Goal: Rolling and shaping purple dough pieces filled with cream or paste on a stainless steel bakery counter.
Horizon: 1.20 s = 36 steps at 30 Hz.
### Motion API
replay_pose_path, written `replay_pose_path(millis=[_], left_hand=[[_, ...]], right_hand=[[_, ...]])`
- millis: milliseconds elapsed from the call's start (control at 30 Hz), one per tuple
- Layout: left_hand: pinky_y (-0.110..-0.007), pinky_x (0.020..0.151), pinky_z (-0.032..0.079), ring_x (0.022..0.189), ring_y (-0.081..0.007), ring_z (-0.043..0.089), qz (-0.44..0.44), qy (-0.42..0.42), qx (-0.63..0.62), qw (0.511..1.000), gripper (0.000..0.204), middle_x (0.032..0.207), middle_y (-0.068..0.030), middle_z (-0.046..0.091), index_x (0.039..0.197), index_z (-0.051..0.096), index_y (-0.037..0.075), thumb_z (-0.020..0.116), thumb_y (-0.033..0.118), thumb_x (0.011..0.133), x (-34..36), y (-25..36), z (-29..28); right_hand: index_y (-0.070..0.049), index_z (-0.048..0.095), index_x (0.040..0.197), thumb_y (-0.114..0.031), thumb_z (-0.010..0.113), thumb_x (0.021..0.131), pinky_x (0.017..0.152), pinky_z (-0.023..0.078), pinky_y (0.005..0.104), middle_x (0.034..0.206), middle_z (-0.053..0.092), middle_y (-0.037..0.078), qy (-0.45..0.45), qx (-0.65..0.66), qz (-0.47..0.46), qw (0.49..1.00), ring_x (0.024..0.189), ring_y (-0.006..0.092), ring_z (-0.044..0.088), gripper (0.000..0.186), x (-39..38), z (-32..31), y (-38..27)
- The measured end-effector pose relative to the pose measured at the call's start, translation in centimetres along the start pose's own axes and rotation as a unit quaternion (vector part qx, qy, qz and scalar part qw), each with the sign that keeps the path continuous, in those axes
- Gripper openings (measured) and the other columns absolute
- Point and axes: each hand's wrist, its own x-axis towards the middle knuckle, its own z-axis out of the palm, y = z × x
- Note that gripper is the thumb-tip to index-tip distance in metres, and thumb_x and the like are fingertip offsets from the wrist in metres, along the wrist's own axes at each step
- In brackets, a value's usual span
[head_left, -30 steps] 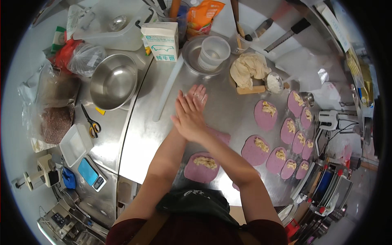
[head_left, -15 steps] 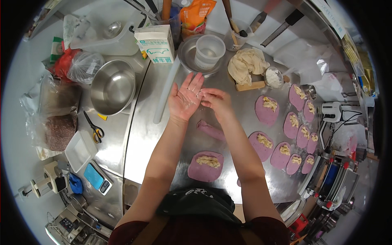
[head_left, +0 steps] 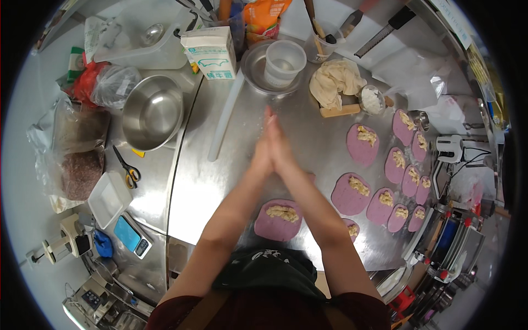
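My left hand (head_left: 263,153) and my right hand (head_left: 280,147) are pressed palm to palm over the steel worktop, fingers stretched out. White specks float beside the fingertips, and I see nothing held. Close below my forearms lies a flat purple dough piece (head_left: 266,226) with a strip of pale chunky filling (head_left: 281,213). Several more topped dough pieces (head_left: 349,201) are spread out on the right. One small piece (head_left: 352,224) is partly covered by my right forearm. The purple dough roll is almost wholly hidden behind that forearm.
A pale rolling pin (head_left: 224,124) lies left of my hands. Beyond them stand a steel bowl with a plastic tub (head_left: 285,63), a milk carton (head_left: 212,52), a cloth (head_left: 335,82) and a bowl of white powder (head_left: 373,100). Scissors (head_left: 130,173) and a scale (head_left: 132,235) are on the left.
My hands were apart, left palm up and right fingers at its edge; now they are closed together palm to palm. My right forearm moved left and now covers the dough roll.
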Motion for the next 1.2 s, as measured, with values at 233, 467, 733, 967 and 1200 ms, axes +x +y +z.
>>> replay_pose_path(millis=[233,467,733,967,1200], left_hand=[[-0.033,0.113,0.017,0.139,-0.0222,0.02,-0.114,0.052,-0.15,0.981,0.055,0.151,-0.0113,0.022,0.144,0.023,0.002,0.026,0.034,0.101,-3.9,3.2,3.7],[-0.041,0.111,0.019,0.137,-0.0327,0.027,0.126,-0.031,0.472,0.872,0.053,0.145,-0.0202,0.033,0.139,0.033,-0.004,0.033,0.03,0.098,-0.5,1.6,-4.4],[-0.046,0.111,0.017,0.138,-0.0372,0.022,0.166,-0.002,0.559,0.812,0.054,0.147,-0.0232,0.026,0.141,0.027,-0.004,0.036,0.025,0.097,-1.1,-0.9,-6.8],[-0.045,0.111,0.02,0.136,-0.0349,0.026,0.188,-0.017,0.708,0.68,0.054,0.145,-0.0226,0.031,0.138,0.034,-0.004,0.043,0.024,0.093,0.4,-1.7,-5.9],[-0.039,0.113,0.021,0.138,-0.0301,0.026,0.148,-0.266,0.597,0.742,0.052,0.145,-0.0171,0.035,0.136,0.04,0.001,0.042,0.03,0.094,1.5,-1.5,-4.6]], right_hand=[[0.001,0.02,0.144,-0.041,0.032,0.098,0.114,0.01,0.0337,0.152,0.016,0.016,-0.019,-0.002,0.009,1.0,0.142,0.0272,0.011,0.063,0.9,0.1,-0.9],[-0.001,0.031,0.141,-0.037,0.045,0.094,0.114,0.013,0.0387,0.15,0.022,0.016,-0.053,-0.462,-0.177,0.868,0.14,0.0309,0.017,0.06,4.1,-6.8,2.6],[-0.002,0.035,0.139,-0.033,0.055,0.085,0.114,0.015,0.0412,0.149,0.026,0.012,-0.201,-0.643,-0.384,0.631,0.14,0.0278,0.02,0.065,6.9,-2.3,4.5],[-0.002,0.039,0.137,-0.031,0.05,0.089,0.113,0.019,0.0397,0.146,0.032,0.013,-0.147,-0.659,-0.302,0.673,0.137,0.0248,0.028,0.056,5.0,-9.3,4.1],[0.002,0.041,0.133,-0.035,0.038,0.098,0.109,0.028,0.0405,0.138,0.044,0.014,0.017,0.356,0.087,0.93,0.131,0.0278,0.037,0.051,2.3,-6.5,1.3]])
